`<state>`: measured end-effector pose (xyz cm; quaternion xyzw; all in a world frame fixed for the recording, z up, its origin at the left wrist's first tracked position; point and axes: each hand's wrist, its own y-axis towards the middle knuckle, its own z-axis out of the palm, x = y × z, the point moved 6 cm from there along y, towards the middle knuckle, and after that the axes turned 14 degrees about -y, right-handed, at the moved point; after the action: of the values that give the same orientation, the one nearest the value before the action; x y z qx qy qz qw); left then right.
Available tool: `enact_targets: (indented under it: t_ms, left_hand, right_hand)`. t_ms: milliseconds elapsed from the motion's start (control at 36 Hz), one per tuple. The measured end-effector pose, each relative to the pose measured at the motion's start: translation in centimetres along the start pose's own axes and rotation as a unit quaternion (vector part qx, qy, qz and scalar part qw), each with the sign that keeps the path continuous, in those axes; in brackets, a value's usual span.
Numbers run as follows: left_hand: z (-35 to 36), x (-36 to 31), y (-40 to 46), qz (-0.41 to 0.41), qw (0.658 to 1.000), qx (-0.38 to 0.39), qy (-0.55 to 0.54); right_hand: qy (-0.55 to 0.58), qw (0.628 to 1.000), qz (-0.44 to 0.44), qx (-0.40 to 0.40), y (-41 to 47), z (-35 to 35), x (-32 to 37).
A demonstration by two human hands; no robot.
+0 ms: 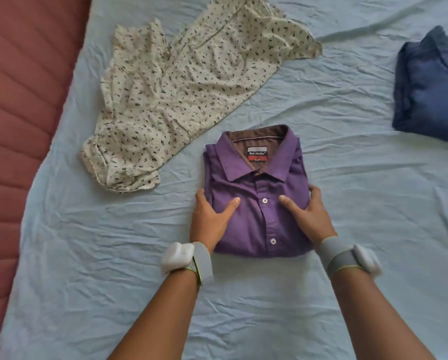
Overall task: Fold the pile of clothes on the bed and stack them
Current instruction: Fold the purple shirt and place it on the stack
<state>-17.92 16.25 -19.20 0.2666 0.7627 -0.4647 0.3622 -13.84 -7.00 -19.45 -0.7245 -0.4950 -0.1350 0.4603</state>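
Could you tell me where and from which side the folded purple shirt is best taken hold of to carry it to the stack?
Probably by its two long side edges, with a grip from each side at once. The purple shirt lies as a flat, layered rectangle, so fingers under both edges and thumbs on top should keep the folds together. The left hand and right hand hold it just so.
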Motion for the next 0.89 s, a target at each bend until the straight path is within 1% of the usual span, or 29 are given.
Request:
enact_targets:
  t_ms: [83, 139, 222, 278, 306, 389, 417, 444, 528, 583, 611, 639, 667, 695, 750, 778, 806, 833, 861, 889]
  left_hand:
    - [0.1, -0.8, 0.4, -0.017, 0.998, 0.03, -0.053]
    - [0.6, -2.5, 0.2, -0.013, 0.994, 0.052, -0.095]
    - [1.5, -5.9, -1.1, 0.006, 0.985, 0.086, -0.149]
    - [3.7, -8.8, -2.7, 0.018, 0.979, 0.104, -0.174]
    - [3.7, -9.0, -3.6, 0.013, 0.977, 0.11, -0.183]
    - [7.5, -13.2, -6.4, 0.012, 0.974, 0.14, -0.18]
    - [9.3, -14.6, -7.3, 0.004, 0.972, 0.149, -0.181]
    - [9.8, -15.3, -6.9, 0.0, 0.973, 0.152, -0.175]
    - [16.2, -19.2, -7.4, -0.01, 0.973, 0.169, -0.16]
    - [21.3, -22.7, -7.1, 0.012, 0.97, 0.186, -0.156]
    - [21.9, -23.1, -6.4, 0.016, 0.97, 0.186, -0.157]
    - [25.2, -25.7, -6.1, 0.037, 0.966, 0.197, -0.161]
    - [28.3, -28.1, -5.8, 0.052, 0.962, 0.204, -0.173]
    - [28.3, -29.0, -5.2, 0.065, 0.959, 0.204, -0.185]
    - [33.2, -32.8, -4.0, 0.098, 0.943, 0.229, -0.222]
    - [33.0, -33.3, -3.6, 0.114, 0.941, 0.226, -0.226]
    - [36.4, -34.7, -2.6, 0.136, 0.933, 0.231, -0.238]
    - [36.4, -34.9, -2.2, 0.145, 0.934, 0.223, -0.238]
    - [38.0, -34.9, -1.2, 0.152, 0.937, 0.212, -0.234]
    - [39.6, -34.1, -0.1, 0.142, 0.943, 0.199, -0.225]
  right_hand:
    - [0.117, 0.993, 0.011, 0.001, 0.4, 0.0, -0.3]
    - [0.185, 0.983, 0.011, 0.004, 0.2, -1.0, 0.3]
    - [0.245, 0.969, -0.005, -0.003, -0.8, -3.5, 2.0]
    - [0.281, 0.96, -0.004, -0.017, -1.6, -7.7, 2.3]
    - [0.291, 0.956, 0.004, -0.016, -2.2, -8.1, 2.1]
    - [0.319, 0.947, 0.005, -0.037, -3.1, -14.5, 1.4]
    - [0.31, 0.949, 0.003, -0.048, -3.4, -16.7, 1.0]
    - [0.308, 0.95, -0.003, -0.055, -3.0, -17.3, 1.3]
    - [0.281, 0.955, -0.013, -0.093, -1.4, -24.7, 0.7]
    - [0.262, 0.957, -0.039, -0.12, 0.8, -30.2, 1.1]
    - [0.254, 0.958, -0.047, -0.127, 1.5, -30.9, 1.4]
    - [0.246, 0.956, -0.065, -0.144, 3.1, -34.6, 1.6]
    - [0.231, 0.955, -0.081, -0.167, 4.3, -37.9, 1.9]
    - [0.223, 0.953, -0.09, -0.185, 4.8, -38.3, 2.5]
    - [0.169, 0.945, -0.126, -0.25, 7.6, -43.6, 2.6]
    - [0.15, 0.941, -0.141, -0.268, 8.0, -43.7, 2.9]
    - [0.121, 0.938, -0.145, -0.289, 10.4, -46.3, 1.8]
    - [0.1, 0.941, -0.139, -0.294, 10.8, -46.3, 2.0]
    - [0.076, 0.944, -0.129, -0.293, 12.3, -47.0, 1.3]
    - [0.044, 0.949, -0.109, -0.293, 14.2, -47.3, -0.1]
